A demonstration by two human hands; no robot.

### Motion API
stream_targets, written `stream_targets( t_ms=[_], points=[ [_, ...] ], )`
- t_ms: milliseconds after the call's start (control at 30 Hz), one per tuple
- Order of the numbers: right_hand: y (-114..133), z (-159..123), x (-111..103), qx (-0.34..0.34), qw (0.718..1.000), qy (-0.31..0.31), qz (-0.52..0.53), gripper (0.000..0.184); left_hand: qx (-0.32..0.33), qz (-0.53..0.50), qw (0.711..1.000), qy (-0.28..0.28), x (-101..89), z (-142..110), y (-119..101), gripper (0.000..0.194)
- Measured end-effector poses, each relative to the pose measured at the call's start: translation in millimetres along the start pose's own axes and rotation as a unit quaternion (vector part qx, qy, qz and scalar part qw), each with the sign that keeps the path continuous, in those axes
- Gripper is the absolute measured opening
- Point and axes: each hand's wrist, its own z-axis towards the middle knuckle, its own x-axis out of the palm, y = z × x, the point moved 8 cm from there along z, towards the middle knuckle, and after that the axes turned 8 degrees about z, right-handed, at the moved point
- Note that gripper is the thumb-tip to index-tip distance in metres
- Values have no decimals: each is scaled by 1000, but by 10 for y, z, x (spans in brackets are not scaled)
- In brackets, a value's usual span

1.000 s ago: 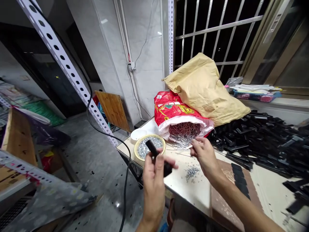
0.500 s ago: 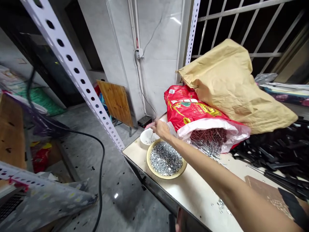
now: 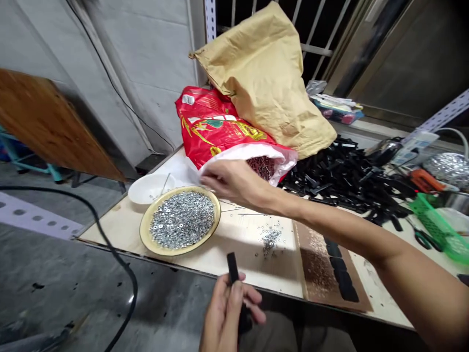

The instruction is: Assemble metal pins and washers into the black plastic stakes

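My left hand is closed around a black plastic strip, low at the table's front edge, with the strip's end pointing up. My right hand reaches across in front of the open mouth of a red bag, just right of a yellow bowl. Its fingers are smeared by motion, so whether they hold anything cannot be seen. Small metal washers fill the yellow bowl. Behind it stands a white bowl, where a thin metal rod leans upward.
Loose washers lie on the table beside a brown board with black pieces. Farther back are a heap of black plastic parts and a tan paper sack. A green basket stands at right; a black cable hangs at left.
My right hand has left the white bowl and come right, toward the red bag's mouth. The view has turned right, and my left hand with the black strip now shows clearly.
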Motion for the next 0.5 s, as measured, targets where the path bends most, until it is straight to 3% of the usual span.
stream_targets(
  t_ms=[67, 133, 233, 367, 500],
  points=[
    [-283, -570, -224, 73, 997, -12, -9, 25, 7, -12, 1000, 1, 84, 72, -121, 44],
    [-663, -1111, -318, 168, 986, -7, -18, 24, 3, -16, 1000, 6, 192, 124, -191, 49],
    [-1078, -1658, -237, 249, 966, 27, -72, 24, -2, -6, 1000, 21, 414, 175, -232, 52],
    [-1164, -1704, 139, 228, 961, 86, -131, 23, -5, 10, 999, 35, 721, 213, -192, 48],
    [-1061, -1435, 413, 184, 970, 102, -124, 18, 6, 22, 1000, 4, 790, 226, -180, 46]
  ],
)
